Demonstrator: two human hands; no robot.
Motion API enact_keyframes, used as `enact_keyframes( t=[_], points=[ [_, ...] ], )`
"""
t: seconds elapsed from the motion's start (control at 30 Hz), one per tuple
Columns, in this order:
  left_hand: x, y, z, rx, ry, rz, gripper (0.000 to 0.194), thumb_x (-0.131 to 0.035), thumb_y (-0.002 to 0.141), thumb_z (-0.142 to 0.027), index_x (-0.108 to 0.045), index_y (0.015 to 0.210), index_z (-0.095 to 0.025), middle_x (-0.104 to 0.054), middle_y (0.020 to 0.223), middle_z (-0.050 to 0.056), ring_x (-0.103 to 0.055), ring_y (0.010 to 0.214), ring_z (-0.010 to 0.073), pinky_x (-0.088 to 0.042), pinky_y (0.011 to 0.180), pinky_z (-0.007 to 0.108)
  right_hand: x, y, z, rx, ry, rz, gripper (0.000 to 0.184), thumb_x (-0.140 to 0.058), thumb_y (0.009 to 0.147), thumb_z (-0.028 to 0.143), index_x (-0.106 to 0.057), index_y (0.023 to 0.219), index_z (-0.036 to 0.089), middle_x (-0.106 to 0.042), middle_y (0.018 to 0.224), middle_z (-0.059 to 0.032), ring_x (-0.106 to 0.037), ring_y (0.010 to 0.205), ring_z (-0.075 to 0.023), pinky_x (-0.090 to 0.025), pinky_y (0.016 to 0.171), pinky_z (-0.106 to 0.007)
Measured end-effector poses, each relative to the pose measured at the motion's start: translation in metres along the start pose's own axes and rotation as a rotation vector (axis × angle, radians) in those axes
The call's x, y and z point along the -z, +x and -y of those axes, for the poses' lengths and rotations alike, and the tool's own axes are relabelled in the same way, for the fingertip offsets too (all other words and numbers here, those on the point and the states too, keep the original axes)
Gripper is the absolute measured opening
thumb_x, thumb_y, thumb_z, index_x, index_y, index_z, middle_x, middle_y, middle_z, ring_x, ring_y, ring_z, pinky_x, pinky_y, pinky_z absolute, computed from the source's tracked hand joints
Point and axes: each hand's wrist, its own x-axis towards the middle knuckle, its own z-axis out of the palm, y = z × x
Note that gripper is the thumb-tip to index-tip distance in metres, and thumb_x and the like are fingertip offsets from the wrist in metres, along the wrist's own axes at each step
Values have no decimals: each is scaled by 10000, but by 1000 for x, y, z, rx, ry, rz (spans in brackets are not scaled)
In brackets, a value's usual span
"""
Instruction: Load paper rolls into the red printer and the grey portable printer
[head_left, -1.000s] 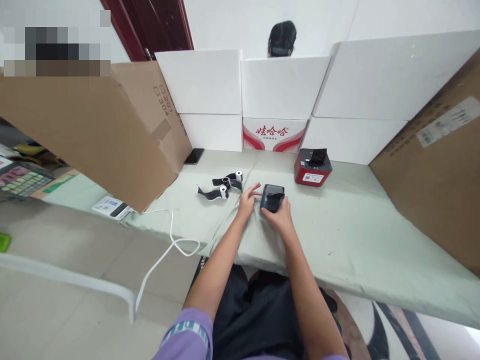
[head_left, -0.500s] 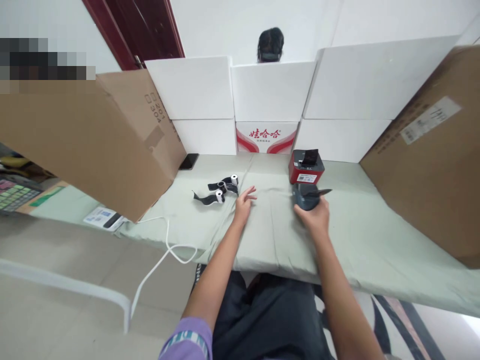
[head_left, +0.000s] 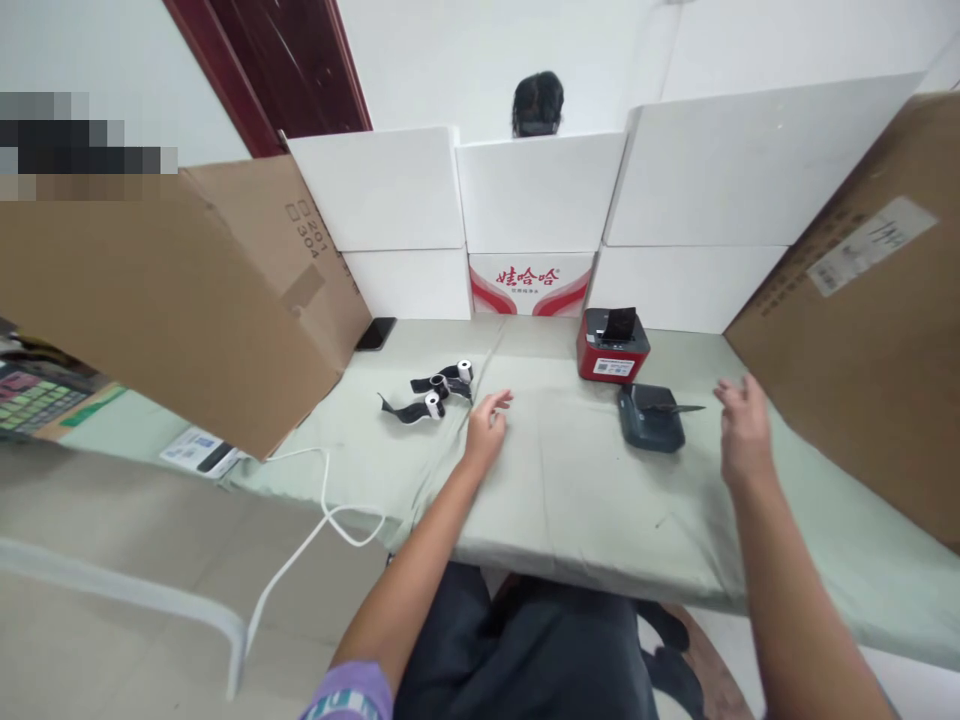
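My left hand (head_left: 486, 430) is over the cloth-covered table with its fingers apart and nothing in it. Just to its left lie several small paper rolls (head_left: 433, 404) with dark strips unrolled from them. My right hand (head_left: 742, 425) is raised at the right, open and bare. Between the hands sits a dark portable printer (head_left: 651, 420), with a black strip (head_left: 679, 408) sticking out toward my right hand but apart from it. Behind this printer stands a red and black label printer (head_left: 613, 355), a black strip rising from its top.
White boxes (head_left: 540, 200) form a wall at the back, with a person's head (head_left: 538, 104) showing above. Large cardboard boxes stand at the left (head_left: 247, 290) and right (head_left: 862, 330). A phone (head_left: 376, 334) lies near the left box. A white cable (head_left: 327, 500) hangs off the front edge.
My right hand has let go of the dark printer and moved right. That printer now rests further right and nearer me. The left hand has barely moved.
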Motion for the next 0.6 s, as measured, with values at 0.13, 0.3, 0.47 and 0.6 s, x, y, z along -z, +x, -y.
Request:
enact_keyframes(
  t=[0.13, 0.3, 0.47, 0.6],
  points=[
    [-32, 30, -39, -182, 121, 208, 397, -559, 821, -93, -770, 1129, -229, -761, 1175, 72, -668, 1158, 256, -451, 1117, 412, -11, 74, 27, -254, 222, 154, 287, -486, 934, 479, -669, 1030, 281, -648, 1382, -169, -588, 1345, -251, -387, 1164, -442],
    [-125, 124, -54, 251, -94, 208, 474, -668, 871, -237, -650, 1335, -141, -648, 1424, 154, -577, 1355, 301, -420, 1142, 394, -71, 128, 34, -495, 201, 330, 232, -576, 920, 403, -644, 848, 193, -722, 1031, -153, -686, 928, -216, -508, 936, -403],
    [-182, 167, -41, 401, -144, 210, 337, -567, 931, -311, -729, 1129, -90, -780, 1110, 174, -712, 1065, 299, -520, 962, 394, -99, 121, 34, -475, 68, 492, 109, -658, 828, 272, -682, 818, 166, -731, 809, -84, -642, 734, -203, -530, 792, -365],
    [-174, 163, -34, 341, -181, 179, 299, -594, 910, -355, -756, 1011, -123, -791, 934, 119, -702, 972, 270, -526, 930, 363, -106, 104, 42, -135, -17, 483, 79, -718, 661, 161, -685, 729, 136, -732, 711, -112, -655, 678, -250, -553, 705, -413]
  ],
)
